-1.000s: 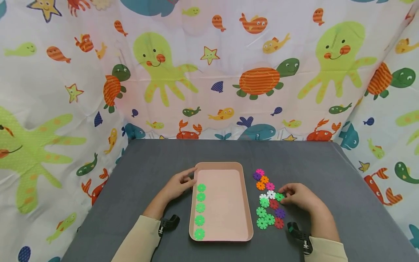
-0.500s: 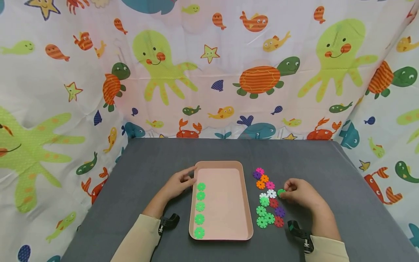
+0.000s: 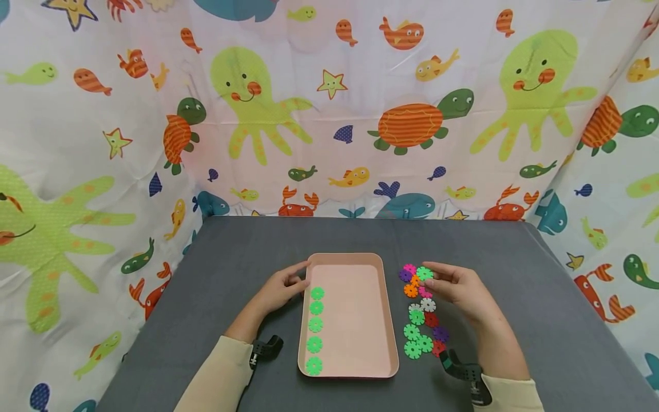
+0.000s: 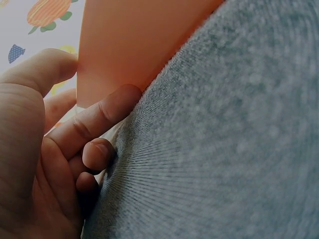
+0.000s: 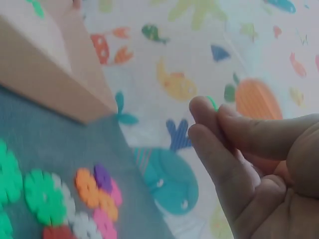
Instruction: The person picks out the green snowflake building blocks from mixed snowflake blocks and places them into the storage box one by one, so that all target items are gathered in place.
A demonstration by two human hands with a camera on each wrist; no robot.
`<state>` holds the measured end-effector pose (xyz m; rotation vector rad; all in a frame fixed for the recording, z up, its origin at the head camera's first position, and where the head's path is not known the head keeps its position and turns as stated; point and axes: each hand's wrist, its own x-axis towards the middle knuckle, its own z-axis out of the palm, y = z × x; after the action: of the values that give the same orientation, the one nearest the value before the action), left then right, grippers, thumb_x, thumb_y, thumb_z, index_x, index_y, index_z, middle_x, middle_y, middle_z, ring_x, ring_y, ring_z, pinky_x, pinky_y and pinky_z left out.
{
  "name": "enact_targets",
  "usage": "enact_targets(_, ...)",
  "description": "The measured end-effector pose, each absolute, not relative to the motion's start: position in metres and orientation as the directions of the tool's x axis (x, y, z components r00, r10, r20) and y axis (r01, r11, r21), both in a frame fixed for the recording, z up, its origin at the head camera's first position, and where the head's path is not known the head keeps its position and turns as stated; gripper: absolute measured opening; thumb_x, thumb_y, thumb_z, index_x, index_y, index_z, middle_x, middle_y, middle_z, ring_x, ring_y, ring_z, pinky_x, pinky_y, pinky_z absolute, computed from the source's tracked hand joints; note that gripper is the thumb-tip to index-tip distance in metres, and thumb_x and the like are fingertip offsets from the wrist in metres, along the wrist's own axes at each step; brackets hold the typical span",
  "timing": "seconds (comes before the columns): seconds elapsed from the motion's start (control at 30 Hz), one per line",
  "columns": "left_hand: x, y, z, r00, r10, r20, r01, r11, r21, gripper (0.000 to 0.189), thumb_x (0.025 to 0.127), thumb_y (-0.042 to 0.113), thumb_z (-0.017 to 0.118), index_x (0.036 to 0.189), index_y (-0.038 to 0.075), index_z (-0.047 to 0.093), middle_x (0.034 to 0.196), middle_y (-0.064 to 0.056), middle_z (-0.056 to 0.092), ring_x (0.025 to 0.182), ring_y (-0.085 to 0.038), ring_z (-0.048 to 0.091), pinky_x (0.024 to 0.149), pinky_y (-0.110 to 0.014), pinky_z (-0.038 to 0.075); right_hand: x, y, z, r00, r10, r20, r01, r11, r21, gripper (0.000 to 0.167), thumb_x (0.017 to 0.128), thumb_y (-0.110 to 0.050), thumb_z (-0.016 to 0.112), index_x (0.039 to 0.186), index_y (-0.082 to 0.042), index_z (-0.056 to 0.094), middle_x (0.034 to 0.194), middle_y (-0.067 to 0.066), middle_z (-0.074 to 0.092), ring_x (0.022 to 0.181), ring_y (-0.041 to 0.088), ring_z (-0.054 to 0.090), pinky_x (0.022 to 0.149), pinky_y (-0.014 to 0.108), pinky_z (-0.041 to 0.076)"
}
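Observation:
In the head view my right hand [image 3: 458, 289] pinches a green snowflake disc [image 3: 424, 273] between thumb and fingertips, above the loose discs. From the right wrist only a thin green edge of it [image 5: 213, 102] shows between the fingertips. My left hand [image 3: 280, 290] rests against the left side of a pink tray [image 3: 387, 320], near its upper left corner. The left wrist view shows its fingers touching the tray's outer wall [image 4: 124, 45]. Inside the tray, several green discs [image 3: 316, 324] lie in a column along the left side.
Right of the tray lies a loose group of green discs [image 3: 412, 349], white discs [image 3: 428, 305], red discs [image 3: 431, 319], purple discs [image 3: 440, 334], orange discs [image 3: 410, 290] and pink discs. A grey cloth covers the table [image 3: 247, 246]. A sea-animal curtain [image 3: 329, 51] hangs behind.
My right hand has picked up the green disc from beside the white ones and carried it up and left, over the orange and pink discs. The left hand stays at the tray.

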<state>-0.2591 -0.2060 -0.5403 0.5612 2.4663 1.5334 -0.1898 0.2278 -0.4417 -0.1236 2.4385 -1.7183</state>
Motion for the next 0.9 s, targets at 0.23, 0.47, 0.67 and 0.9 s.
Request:
enact_targets(0.23,-0.261,-0.207,-0.54,-0.909,0.411,0.063,0.231,0.373,0.899,0.057,0.103,0.025,0.066,0.155,0.014,0.047,0.073,-0.006,0.067,0.05,-0.013,0.042,0.052,-0.028,0.037,-0.185,0.195,-0.433,-0.97,-0.237,-0.061,0.001,0.246,-0.969,0.049,0.094,-0.015,0.077,0.136,0.006,0.062,0.103,0.016,0.073,0.093,0.023,0.073,0.083,0.032,0.058)
enact_targets(0.47,-0.26,-0.208,-0.54,-0.909,0.412,0.056,0.229,0.383,0.895,0.056,0.103,0.024,0.066,0.156,0.015,0.047,0.072,-0.005,0.066,0.05,-0.012,0.041,0.052,-0.027,0.037,-0.178,0.15,-0.438,-0.92,-0.377,-0.107,0.022,0.223,-0.975,0.041,0.09,-0.006,0.079,0.128,0.006,0.068,0.088,0.013,0.071,0.084,0.029,0.073,0.079,0.043,0.059)
enact_targets(0.67,-0.26,-0.206,-0.541,-0.908,0.415,0.052,0.229,0.389,0.892,0.057,0.103,0.027,0.066,0.156,0.016,0.047,0.072,-0.006,0.066,0.05,-0.013,0.044,0.053,-0.029,0.039,-0.164,0.117,-0.446,-0.841,-0.524,-0.134,0.011,0.232,-0.973,0.038,0.089,0.0,0.078,0.125,0.007,0.069,0.087,0.01,0.069,0.084,0.026,0.074,0.079,0.039,0.059)
enact_targets(0.9,-0.258,-0.205,-0.539,-0.917,0.396,0.045,0.213,0.391,0.895,0.058,0.103,0.023,0.067,0.156,0.015,0.047,0.072,-0.014,0.065,0.049,-0.013,0.044,0.054,-0.029,0.039,-0.151,0.085,-0.465,-0.747,-0.637,-0.187,-0.131,0.418,-0.899,0.023,0.083,0.001,0.082,0.106,-0.004,0.079,0.076,-0.001,0.068,0.068,0.011,0.06,0.062,0.024,0.049)
